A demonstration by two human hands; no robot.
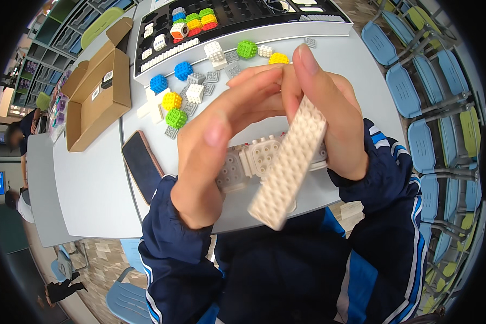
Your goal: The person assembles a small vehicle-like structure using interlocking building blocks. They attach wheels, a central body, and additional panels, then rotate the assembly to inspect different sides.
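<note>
A long white studded building beam (289, 164) slants down toward me, its upper end pinched between the thumb and fingers of my right hand (332, 102). My left hand (200, 146) arches to the left of the beam, its thumb apart and its fingers stretched toward my right fingers. Whether those fingertips touch the beam is hidden. Under both hands lies a white and grey block assembly (262, 151), partly covered by the beam and hands. Beyond my left hand are blue (183, 71), yellow (171, 101) and green studded cubes (176, 117), with a white cube (195, 93).
A black-lined kit tray (243, 36) with colored blocks spans the table's far side. To the left stand an open cardboard box (100, 102) and a dark phone (142, 164). Small grey plates (233, 69) lie before the tray. Blue chairs (404, 92) line the right; people are far left.
</note>
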